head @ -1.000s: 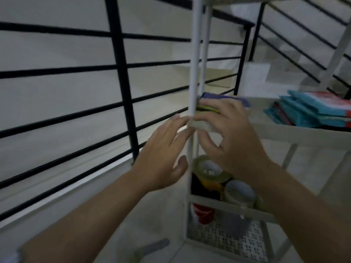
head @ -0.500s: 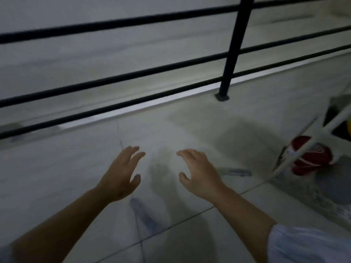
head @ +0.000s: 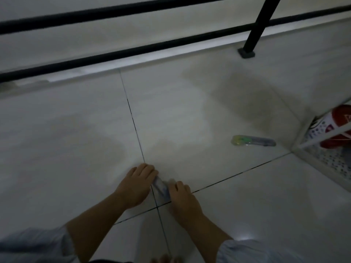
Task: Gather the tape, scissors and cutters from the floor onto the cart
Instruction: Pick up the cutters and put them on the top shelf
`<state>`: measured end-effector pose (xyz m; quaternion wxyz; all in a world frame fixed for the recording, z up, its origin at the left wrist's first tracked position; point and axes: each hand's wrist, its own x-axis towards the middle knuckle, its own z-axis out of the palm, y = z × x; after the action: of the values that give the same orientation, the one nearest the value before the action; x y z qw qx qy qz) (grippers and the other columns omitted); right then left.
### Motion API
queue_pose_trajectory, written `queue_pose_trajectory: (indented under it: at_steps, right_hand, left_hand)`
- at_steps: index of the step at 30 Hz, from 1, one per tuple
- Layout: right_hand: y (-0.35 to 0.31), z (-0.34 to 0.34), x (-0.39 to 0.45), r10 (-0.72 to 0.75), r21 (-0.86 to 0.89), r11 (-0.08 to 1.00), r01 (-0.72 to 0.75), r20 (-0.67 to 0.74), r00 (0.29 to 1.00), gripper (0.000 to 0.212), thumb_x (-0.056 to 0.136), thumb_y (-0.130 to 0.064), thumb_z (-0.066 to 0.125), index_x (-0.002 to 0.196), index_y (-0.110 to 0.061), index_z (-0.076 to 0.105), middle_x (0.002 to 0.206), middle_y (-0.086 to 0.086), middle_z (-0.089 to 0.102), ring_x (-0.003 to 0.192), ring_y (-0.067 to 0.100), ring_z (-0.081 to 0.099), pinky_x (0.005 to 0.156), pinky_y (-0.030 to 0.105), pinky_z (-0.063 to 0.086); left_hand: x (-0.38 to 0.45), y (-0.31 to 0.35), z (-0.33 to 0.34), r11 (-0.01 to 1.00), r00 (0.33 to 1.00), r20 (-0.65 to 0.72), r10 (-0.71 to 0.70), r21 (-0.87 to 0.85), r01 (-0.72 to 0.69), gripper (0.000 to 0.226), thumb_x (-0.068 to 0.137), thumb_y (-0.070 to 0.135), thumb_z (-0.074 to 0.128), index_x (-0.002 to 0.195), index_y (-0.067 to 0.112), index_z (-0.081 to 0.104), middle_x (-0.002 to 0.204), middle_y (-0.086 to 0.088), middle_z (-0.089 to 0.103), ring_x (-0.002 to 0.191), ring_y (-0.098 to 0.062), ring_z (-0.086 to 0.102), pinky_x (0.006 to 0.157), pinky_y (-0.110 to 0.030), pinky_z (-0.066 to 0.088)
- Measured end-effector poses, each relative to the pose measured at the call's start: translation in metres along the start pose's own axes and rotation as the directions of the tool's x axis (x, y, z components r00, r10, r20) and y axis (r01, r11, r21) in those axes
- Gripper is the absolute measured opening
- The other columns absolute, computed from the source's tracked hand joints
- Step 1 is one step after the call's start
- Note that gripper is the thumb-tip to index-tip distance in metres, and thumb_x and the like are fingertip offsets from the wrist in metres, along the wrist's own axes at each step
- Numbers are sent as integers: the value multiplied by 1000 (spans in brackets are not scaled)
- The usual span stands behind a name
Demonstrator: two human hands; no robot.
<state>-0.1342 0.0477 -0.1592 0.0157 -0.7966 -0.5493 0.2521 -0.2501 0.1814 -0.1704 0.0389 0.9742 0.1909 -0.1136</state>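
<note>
Lower centre: left hand point(head: 135, 185) and right hand point(head: 182, 196) pinch a slim grey-blue cutter point(head: 161, 188) off the pale tiled floor point(head: 76, 139), probably to lift it; a yellow-green capped cutter point(head: 253, 141) waits mid-right.

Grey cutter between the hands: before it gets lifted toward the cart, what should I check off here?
1. Left hand touching the grey cutter: ok.
2. Right hand touching it from the other side: ok.
3. Cutter off the floor: not ok, it appears flat on the tile.
4. Blade retracted: cannot tell, too blurred.
5. Cart within view at right: ok.
6. Second cutter collected: not ok, it lies on the floor near the cart.
</note>
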Motion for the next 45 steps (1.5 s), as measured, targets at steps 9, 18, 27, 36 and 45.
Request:
queue_pose_trajectory:
  at_steps: [9,18,27,36,45]
  right_hand:
    - [23,-4,9,-101,111,989,103,-18,995,40,84,2,56,123,-3,49,122,17,51,110,31,48,84,35,45]
    - [51,-48,-2,-33,428,893,140,-247,969,45,82,-10,53,125,0,51,118,21,56,109,33,53,96,33,42]
    - [114,-169,-41,223,512,841,174,-621,751,17,86,-5,61,101,-3,67,90,9,62,81,18,59,75,20,53]
    - [186,-277,-146,402,680,685,260,-651,644,21,87,-8,59,84,-28,63,83,1,66,77,11,62,70,20,52]
    - [245,-349,-259,621,738,537,408,-673,401,25,83,0,62,82,-23,69,65,-4,72,62,12,66,72,42,56]
  left_hand:
    - [12,-10,1,993,983,-144,116,20,-114,55,51,14,84,96,19,52,89,-6,66,80,-26,65,72,-32,54]
    - [45,6,-65,984,955,-268,126,-86,-154,36,64,10,81,97,7,66,91,-16,66,79,-29,66,62,-29,55]
    - [123,62,-188,945,792,-547,272,-1,-326,49,81,-4,60,127,8,47,118,-21,61,101,-34,62,82,-39,54]
    - [188,199,-311,889,457,-766,452,348,-297,73,78,9,53,143,11,21,148,-11,18,144,-29,5,107,-59,24]
    - [206,340,-380,824,206,-820,534,451,-342,49,92,5,22,141,3,26,150,-12,28,140,-29,24,110,-55,22]
